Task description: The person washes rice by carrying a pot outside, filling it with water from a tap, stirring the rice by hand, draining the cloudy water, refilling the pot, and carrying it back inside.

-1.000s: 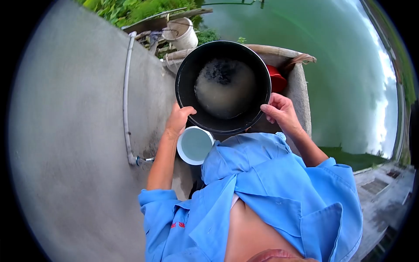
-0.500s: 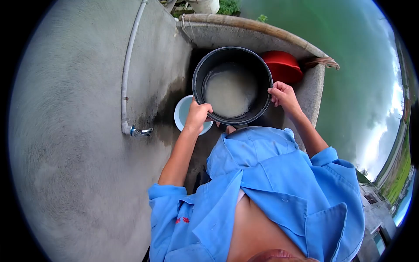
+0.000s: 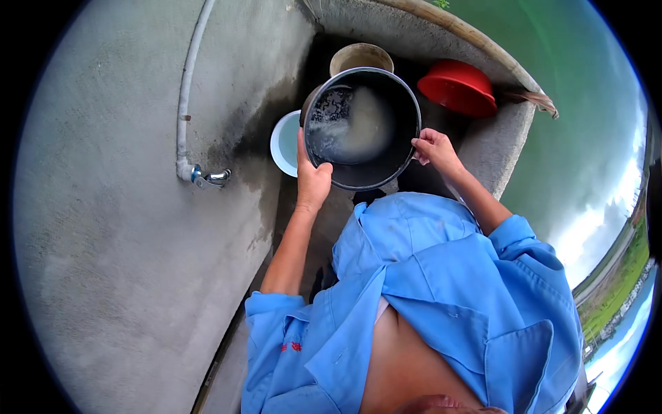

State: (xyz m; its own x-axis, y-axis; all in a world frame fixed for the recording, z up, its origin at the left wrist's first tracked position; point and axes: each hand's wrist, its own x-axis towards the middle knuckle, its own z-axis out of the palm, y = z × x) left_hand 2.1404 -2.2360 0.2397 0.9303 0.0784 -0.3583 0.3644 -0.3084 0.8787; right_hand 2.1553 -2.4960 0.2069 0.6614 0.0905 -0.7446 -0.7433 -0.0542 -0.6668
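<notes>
Both hands hold a large black bucket [image 3: 386, 172] with cloudy, whitish water [image 3: 369, 124] in its bottom. My left hand [image 3: 314, 183] is closed on the left side, thumb over the rim and fingers along the outside. My right hand [image 3: 436, 153] pinches the rim on the right. The bucket is tilted, and the liquid has spread toward the far left of its inside, with foam on it. Just left of the bucket, partly hidden, is a pale basin [image 3: 281, 145] with light bluish contents. Behind the rim stands a beige round container [image 3: 361, 55].
A red basin [image 3: 456, 88] leans in the right corner by the low concrete wall [image 3: 507, 138]. A bamboo pole [image 3: 469, 33] lies along the wall's top. A grey pipe [image 3: 185, 103] with a metal tap [image 3: 212, 179] runs down the left wall. Green water lies beyond.
The bucket has tilted away from me, and its liquid has shifted to the far left. The beige container has come into view behind it. My left hand's thumb sits lower along the rim.
</notes>
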